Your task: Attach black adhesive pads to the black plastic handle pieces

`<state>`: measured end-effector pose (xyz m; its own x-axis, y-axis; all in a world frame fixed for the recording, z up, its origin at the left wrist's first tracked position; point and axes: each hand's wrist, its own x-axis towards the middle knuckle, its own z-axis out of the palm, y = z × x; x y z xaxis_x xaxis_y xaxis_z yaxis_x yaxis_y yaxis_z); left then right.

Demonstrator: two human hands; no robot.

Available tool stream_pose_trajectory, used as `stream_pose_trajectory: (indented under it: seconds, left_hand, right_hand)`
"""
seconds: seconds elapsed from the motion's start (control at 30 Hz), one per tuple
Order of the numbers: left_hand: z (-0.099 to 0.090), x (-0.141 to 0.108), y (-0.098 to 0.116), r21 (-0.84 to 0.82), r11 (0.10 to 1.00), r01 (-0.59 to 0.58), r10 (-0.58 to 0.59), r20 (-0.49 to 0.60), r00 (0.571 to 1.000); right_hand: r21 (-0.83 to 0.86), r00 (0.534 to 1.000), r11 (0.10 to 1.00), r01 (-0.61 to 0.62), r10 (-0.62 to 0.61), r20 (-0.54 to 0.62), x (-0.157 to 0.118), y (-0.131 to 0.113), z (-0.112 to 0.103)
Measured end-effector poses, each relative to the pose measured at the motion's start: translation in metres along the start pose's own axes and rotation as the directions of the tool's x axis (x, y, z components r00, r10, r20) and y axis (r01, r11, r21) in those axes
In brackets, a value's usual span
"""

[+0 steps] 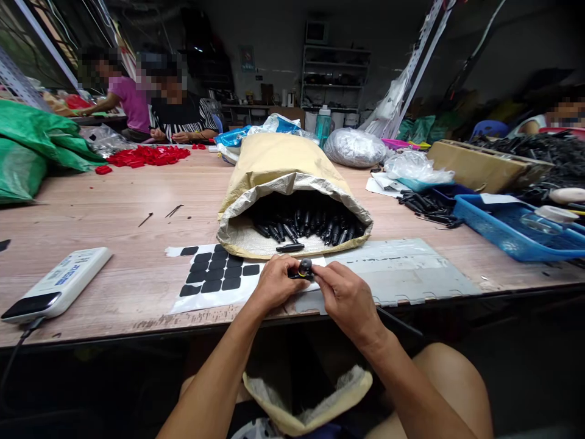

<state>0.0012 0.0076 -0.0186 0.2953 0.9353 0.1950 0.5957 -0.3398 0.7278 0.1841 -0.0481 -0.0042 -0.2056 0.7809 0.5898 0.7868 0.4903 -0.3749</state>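
Just in front of the sack's mouth, my left hand (276, 281) is closed around a small black part with a round, shiny head (304, 266) and a thin yellow ring. My right hand (343, 294) pinches at the right side of that same part; the fingers cover much of it. Beyond my hands lies a tan woven sack (287, 155), its open mouth facing me, with many black pen-like pieces (315, 225) inside. One black piece (290, 248) rests at the sack's lip. Left of my hands is a white sheet with black square stickers (212, 271).
A white power bank (61, 283) with a cable lies left. A grey board (406, 274) and blue basket (516, 228) are right. Red pieces (146, 155) are piled back left. Another open sack (308, 421) is below the table edge. People sit at the far tables.
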Motion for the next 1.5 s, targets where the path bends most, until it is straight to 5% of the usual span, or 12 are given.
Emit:
stream_pose_trajectory:
  seconds: [0.47, 0.87, 1.23, 1.37, 1.43, 1.5]
  left_hand:
    - [0.000, -0.001, 0.003, -0.028, 1.000, 0.015, -0.016, -0.027, 1.000]
    - [0.000, -0.002, 0.005, 0.048, 0.999, 0.015, -0.015, 0.001, 1.000]
    - [0.002, 0.000, 0.001, 0.092, 0.995, -0.037, 0.037, 0.006, 0.999]
    - [-0.005, -0.009, 0.016, 0.040, 0.997, -0.069, 0.069, 0.009, 0.998]
    - [-0.012, -0.024, 0.032, -0.071, 0.992, -0.109, 0.114, 0.075, 0.991]
    - [-0.014, -0.044, 0.047, -0.215, 0.972, -0.092, 0.152, 0.279, 0.948]
  right_hand:
    - [-0.034, 0.996, 0.996, -0.088, 0.087, -0.038, -0.009, 0.016, -0.009]
    - [-0.258, 0.996, 0.963, -0.075, 0.061, -0.061, -0.018, 0.082, -0.011]
    - [-0.291, 0.991, 0.949, -0.119, 0.098, -0.088, -0.021, 0.081, -0.006]
    - [-0.295, 0.990, 0.947, -0.129, 0.108, -0.087, -0.021, 0.081, -0.006]
    - [-0.296, 0.991, 0.947, -0.127, 0.108, -0.080, -0.021, 0.081, -0.006]
    - [-0.298, 0.991, 0.946, -0.127, 0.108, -0.077, -0.021, 0.081, -0.006]
